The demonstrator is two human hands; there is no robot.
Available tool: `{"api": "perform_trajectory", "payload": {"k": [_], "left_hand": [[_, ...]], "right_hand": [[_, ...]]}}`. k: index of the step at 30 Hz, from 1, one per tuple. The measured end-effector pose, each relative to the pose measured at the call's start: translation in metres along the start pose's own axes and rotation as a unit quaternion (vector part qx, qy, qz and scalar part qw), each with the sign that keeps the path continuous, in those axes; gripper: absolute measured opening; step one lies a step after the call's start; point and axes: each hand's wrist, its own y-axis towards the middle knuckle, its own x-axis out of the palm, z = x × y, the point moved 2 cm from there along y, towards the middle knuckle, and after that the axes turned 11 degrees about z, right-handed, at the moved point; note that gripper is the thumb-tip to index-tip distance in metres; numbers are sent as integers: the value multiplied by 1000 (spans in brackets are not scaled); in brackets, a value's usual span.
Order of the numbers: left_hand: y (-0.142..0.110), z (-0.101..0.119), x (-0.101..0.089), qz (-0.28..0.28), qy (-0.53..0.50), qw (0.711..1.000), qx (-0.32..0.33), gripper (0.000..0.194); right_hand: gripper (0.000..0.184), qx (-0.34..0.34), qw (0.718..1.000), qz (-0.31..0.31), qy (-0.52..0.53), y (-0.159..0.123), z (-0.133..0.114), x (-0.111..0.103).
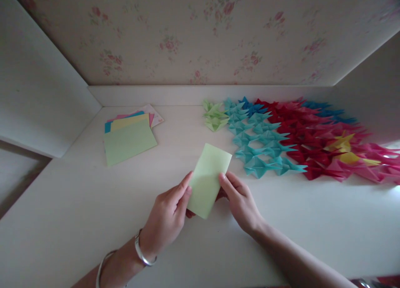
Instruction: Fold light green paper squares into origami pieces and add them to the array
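A light green sheet of paper point(206, 182), a tall rectangle tilted to the right, is held between my two hands above the white table. My left hand point(170, 209) grips its lower left edge, thumb along the side and some fingers hidden behind. On the right edge, my right hand point(239, 200) pinches the paper with the thumb on its front face and fingers underneath. Whether the paper is folded double cannot be made out. Beyond it lie several light green folded paper cranes point(215, 115).
Coloured paper sheets point(129, 144) lie stacked at the left, green on top. Rows of turquoise cranes point(261, 144), red cranes point(300, 142), pink cranes point(362, 155) and a few yellow ones point(343, 144) fill the right side. A floral wall point(187, 38) closes off the back of the white table point(78, 204).
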Motion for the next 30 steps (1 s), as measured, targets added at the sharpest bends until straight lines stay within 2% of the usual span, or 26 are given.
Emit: {"api": "perform_trajectory", "payload": {"k": [5,9,13,18,21,24,26,30], "left_hand": [[1,2,-1,-9,-16,1000,-25,43],[2,0,0,-14,-22,999,-34,44],[2,-1,-1,-19,-28,998,-52,46],[2,-2,-1,-32,-29,998,-52,46],[2,-2,-1,-34,-29,998,-51,46],[2,-2,-2,-32,-35,997,-64,46],[1,-2,-2,-31,-40,996,-71,46],[0,-3,-1,-37,-48,995,-75,48]], "right_hand": [[45,-22,999,12,-30,0,2,0],[45,-1,1000,15,-14,-1,0,0],[46,16,999,-11,-31,-2,1,1],[48,-18,997,10,-72,-4,1,0],[46,1,999,1,-43,-4,0,1],[44,32,999,-34,-17,-6,-1,3],[45,34,998,-44,-32,-7,1,4],[49,10,996,-26,-82,-8,5,4]]}}
